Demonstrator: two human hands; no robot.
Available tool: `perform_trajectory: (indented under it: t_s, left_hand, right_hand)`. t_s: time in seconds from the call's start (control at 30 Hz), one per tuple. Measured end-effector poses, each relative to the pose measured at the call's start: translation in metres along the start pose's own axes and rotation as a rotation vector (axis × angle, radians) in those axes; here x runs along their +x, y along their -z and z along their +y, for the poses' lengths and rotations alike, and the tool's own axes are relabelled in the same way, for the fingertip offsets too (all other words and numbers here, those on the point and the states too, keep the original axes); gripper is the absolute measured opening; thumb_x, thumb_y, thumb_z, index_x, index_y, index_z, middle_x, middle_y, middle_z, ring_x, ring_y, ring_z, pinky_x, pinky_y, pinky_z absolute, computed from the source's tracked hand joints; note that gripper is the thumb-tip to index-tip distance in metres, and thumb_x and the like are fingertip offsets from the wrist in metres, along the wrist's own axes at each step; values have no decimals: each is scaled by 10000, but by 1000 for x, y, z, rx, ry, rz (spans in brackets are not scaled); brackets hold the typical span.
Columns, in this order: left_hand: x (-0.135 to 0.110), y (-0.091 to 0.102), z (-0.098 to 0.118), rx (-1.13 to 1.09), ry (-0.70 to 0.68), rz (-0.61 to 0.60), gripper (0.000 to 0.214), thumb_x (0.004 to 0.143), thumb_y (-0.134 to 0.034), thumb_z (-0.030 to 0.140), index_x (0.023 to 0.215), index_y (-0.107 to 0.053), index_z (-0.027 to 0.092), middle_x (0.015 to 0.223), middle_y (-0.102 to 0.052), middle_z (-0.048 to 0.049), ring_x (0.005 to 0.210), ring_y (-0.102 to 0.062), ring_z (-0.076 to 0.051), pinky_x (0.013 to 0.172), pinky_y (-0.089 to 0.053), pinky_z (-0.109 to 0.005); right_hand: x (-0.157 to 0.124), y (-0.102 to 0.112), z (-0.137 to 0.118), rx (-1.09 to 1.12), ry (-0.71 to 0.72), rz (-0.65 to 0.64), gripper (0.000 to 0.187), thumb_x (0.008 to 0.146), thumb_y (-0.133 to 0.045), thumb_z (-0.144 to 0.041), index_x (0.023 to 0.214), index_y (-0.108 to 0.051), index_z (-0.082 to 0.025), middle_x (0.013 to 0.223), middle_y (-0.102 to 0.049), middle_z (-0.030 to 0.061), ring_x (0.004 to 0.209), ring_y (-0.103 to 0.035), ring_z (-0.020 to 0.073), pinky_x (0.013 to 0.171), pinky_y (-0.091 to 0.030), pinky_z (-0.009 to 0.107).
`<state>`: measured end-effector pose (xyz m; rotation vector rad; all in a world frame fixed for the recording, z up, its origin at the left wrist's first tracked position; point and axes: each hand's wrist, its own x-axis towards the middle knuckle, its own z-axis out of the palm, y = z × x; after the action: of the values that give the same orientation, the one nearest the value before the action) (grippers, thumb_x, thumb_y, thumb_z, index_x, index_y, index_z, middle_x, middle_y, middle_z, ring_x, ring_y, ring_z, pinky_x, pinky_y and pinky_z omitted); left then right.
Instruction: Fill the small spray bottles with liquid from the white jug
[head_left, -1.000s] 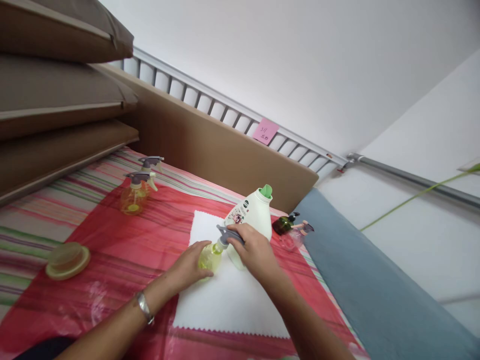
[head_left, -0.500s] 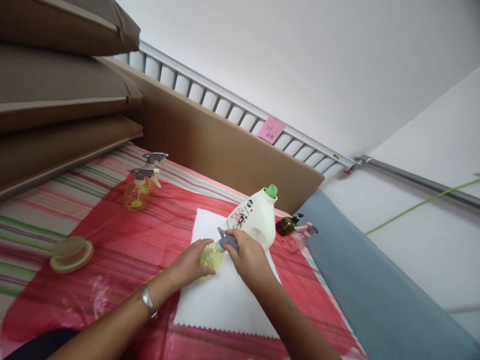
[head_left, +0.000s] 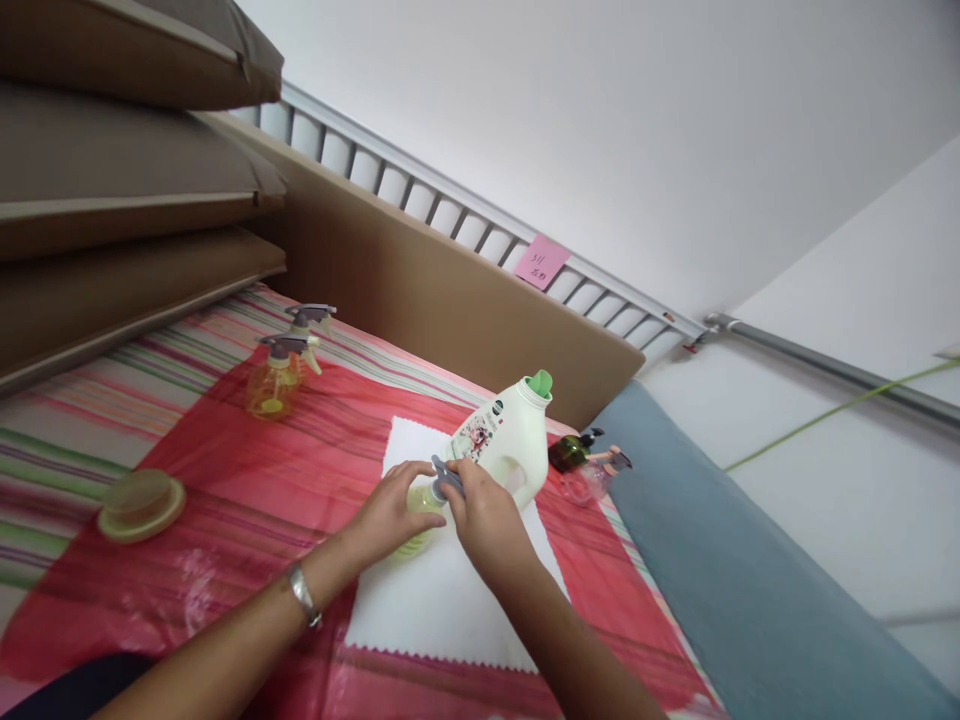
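My left hand (head_left: 390,508) wraps around the body of a small yellow-green spray bottle (head_left: 417,512) standing on a white cloth (head_left: 442,595). My right hand (head_left: 480,512) is closed on the bottle's grey trigger head (head_left: 445,474). Just behind my hands stands a white detergent jug (head_left: 504,442) with a green cap, its base at the cloth's far edge.
The cloth lies on a red plastic sheet (head_left: 247,500) over striped bedding. Two orange spray bottles (head_left: 276,378) stand at the far left, a yellow-green lid (head_left: 141,504) lies at the left, and a dark green bottle (head_left: 571,450) and a clear pink one (head_left: 592,478) lie at the right. A brown headboard (head_left: 450,300) is behind.
My left hand has slid up to grip the bottle's body more fully, and my right hand has shifted slightly left on the trigger head. The view has drifted a little.
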<state>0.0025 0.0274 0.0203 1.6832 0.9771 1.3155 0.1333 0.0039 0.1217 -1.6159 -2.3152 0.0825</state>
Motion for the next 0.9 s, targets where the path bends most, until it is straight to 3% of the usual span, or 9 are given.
perform_trajectory:
  t_s: [0.17,0.4,0.63,0.7,0.83,0.9]
  left_hand:
    - [10,-5,12,1,-60,103,279,619,-733,282,818,-551,211,954,-619,-47,943,-547,-233,853,-403,-379]
    - [15,5,11,10,-107,-54,196,691,-689,263,873,-628,225,1036,-627,-58,1055,-509,-226,935,-350,-361]
    - [15,-1,13,95,-31,-4,236,626,-729,286,807,-601,203,903,-630,-46,908,-538,-231,832,-393,-357]
    - [17,4,13,29,-40,-79,208,653,-708,273,821,-612,197,907,-629,-45,926,-537,-228,851,-386,-350]
    - [20,15,13,-195,-44,-341,201,720,-641,241,913,-611,198,1017,-614,-39,1026,-529,-208,928,-359,-330]
    - [19,14,12,-178,-34,-323,341,668,-695,262,983,-582,200,1067,-594,-42,1049,-515,-216,927,-363,-330]
  right_hand:
    - [0,-3,2,-50,18,12,183,881,-387,-193,994,-530,-185,939,-648,88,821,-616,204,708,-445,299]
    - [1,-3,4,-94,-1,-9,181,888,-375,-190,986,-525,-167,920,-643,97,840,-613,216,718,-450,310]
    - [-2,-4,-1,-67,46,-1,178,894,-364,-186,957,-529,-175,878,-629,78,821,-611,207,715,-449,299]
    - [-2,-4,0,-68,58,-7,173,892,-370,-181,959,-529,-170,886,-626,81,825,-610,207,719,-448,298]
    - [-1,-5,1,-59,89,-17,169,891,-384,-181,984,-525,-171,899,-625,76,829,-606,200,719,-442,290]
    - [0,-5,2,-54,84,-9,167,888,-397,-181,999,-521,-176,899,-626,70,825,-604,196,718,-438,286]
